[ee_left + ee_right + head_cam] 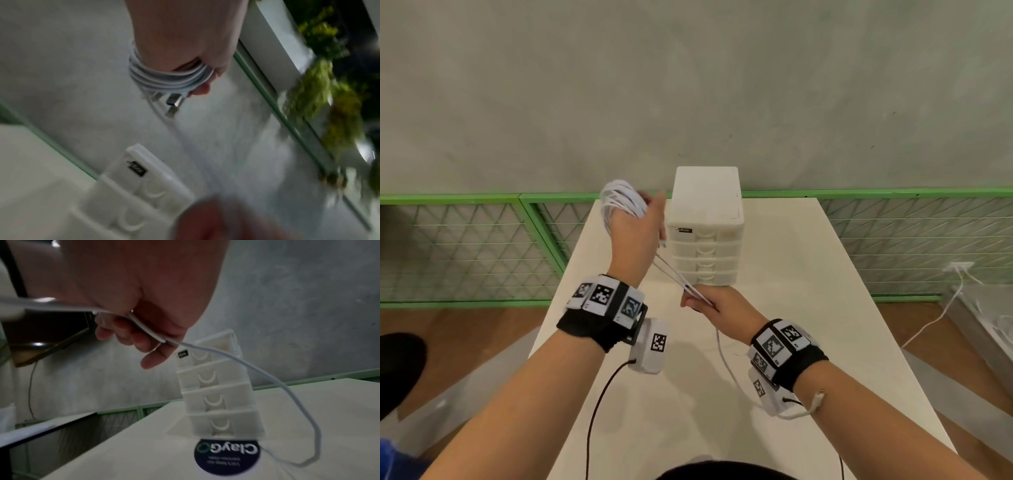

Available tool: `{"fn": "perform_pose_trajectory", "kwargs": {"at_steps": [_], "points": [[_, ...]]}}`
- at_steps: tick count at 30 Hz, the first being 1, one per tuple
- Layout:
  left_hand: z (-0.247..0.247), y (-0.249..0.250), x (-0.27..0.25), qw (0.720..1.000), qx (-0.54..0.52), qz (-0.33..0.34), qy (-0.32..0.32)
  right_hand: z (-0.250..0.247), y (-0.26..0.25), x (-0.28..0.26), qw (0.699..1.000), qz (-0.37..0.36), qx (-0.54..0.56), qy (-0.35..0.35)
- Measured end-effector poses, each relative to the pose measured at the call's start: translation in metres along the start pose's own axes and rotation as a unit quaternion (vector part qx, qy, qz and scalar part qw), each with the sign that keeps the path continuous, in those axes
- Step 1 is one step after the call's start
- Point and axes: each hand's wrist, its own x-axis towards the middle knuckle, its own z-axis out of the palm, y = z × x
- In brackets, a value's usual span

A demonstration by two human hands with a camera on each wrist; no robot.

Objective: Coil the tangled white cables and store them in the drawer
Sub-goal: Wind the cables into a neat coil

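White cable is wound in a coil [619,198] round the fingers of my raised left hand [639,222], just left of the white drawer unit [705,222]. In the left wrist view the coil [164,78] wraps the fingers, with metal plugs [172,100] hanging below it. Two taut strands [671,274] run down to my right hand [697,302], which pinches them in front of the unit's lowest drawer. The right wrist view shows the cable [144,330] held in that hand's curled fingers, its slack [308,410] looping down onto the table. All drawers [216,386] are closed.
The drawer unit stands at the far middle of a white table [791,308]. A dark round sticker [226,456] lies in front of it. A green mesh fence [465,246] runs behind the table. A clear bin [983,325] with white cords stands on the right.
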Motion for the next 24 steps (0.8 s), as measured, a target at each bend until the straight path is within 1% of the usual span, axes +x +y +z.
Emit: {"fn": "perform_pose_trajectory", "kwargs": {"at_steps": [1,2,3,4,5,6,7,8,9,11,15,17,21,24], "points": [[0.000,-0.008,-0.003,0.992,0.116,0.024,-0.034,-0.001,-0.005,0.002,1.000,-0.011,0.018,0.012],[-0.001,-0.016,-0.007,0.968,0.231,0.033,-0.089,-0.003,-0.008,0.005,0.999,-0.018,0.030,0.024],[-0.001,-0.020,-0.010,0.932,0.328,0.024,-0.152,-0.007,-0.010,0.006,0.999,-0.022,0.033,0.038],[-0.003,-0.023,-0.013,0.897,0.384,-0.001,-0.220,-0.010,-0.009,0.007,0.998,-0.026,0.029,0.049],[-0.005,-0.023,-0.016,0.872,0.392,-0.038,-0.292,-0.014,-0.007,0.008,0.998,-0.029,0.022,0.057],[-0.008,-0.023,-0.019,0.854,0.371,-0.076,-0.357,-0.017,-0.004,0.008,0.998,-0.032,0.011,0.060],[-0.010,-0.022,-0.021,0.841,0.342,-0.106,-0.406,-0.020,-0.001,0.008,0.998,-0.035,-0.006,0.060],[-0.012,-0.021,-0.024,0.832,0.317,-0.125,-0.437,-0.021,0.001,0.008,0.997,-0.038,-0.023,0.062],[-0.012,-0.020,-0.026,0.829,0.301,-0.133,-0.453,-0.022,0.002,0.008,0.996,-0.037,-0.035,0.067],[-0.012,-0.019,-0.029,0.827,0.314,-0.124,-0.450,-0.024,0.006,0.007,0.995,-0.020,-0.040,0.086],[-0.017,-0.022,-0.026,0.831,0.398,-0.081,-0.381,-0.027,0.022,-0.004,0.992,0.007,-0.007,0.124],[-0.021,-0.022,-0.024,0.831,0.415,-0.066,-0.364,-0.028,0.028,-0.008,0.988,0.026,0.017,0.151],[-0.021,-0.020,-0.025,0.840,0.395,-0.063,-0.366,-0.029,0.032,-0.011,0.975,0.070,0.088,0.193],[-0.019,-0.018,-0.029,0.847,0.378,-0.063,-0.369,-0.027,0.035,-0.010,0.957,0.112,0.144,0.227]]}}
